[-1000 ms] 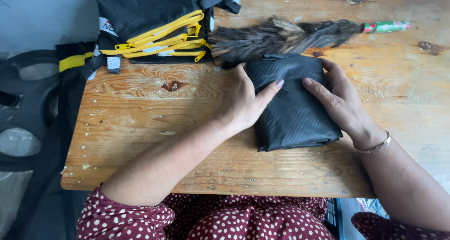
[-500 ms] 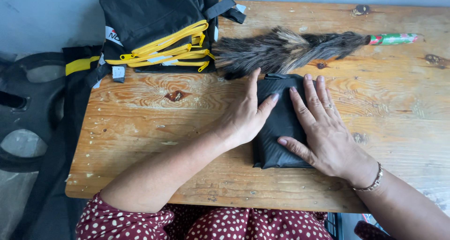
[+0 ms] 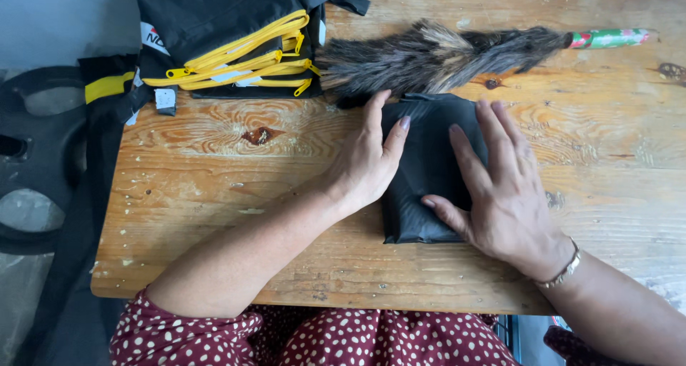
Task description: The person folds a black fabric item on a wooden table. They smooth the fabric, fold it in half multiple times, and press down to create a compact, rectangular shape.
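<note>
Both hands flat on folded black fabric bundle [image 3: 429, 173], centre-right of wooden tabletop [image 3: 214, 216]. Left hand [image 3: 368, 162] open, palm down, pressing bundle's left edge, half on wood. Right hand [image 3: 500, 194] open, fingers spread over bundle's right side, thumb on lower part; neither grips, just pressing. Bundle looks folded into compact rectangle already, so folding seems mostly done; prob. only flattening/smoothing left. Feather duster [image 3: 443, 55] lies just behind bundle, touching its top edge. Black bag w/ yellow zips [image 3: 221, 44] at tabletop's back-left corner.
</note>
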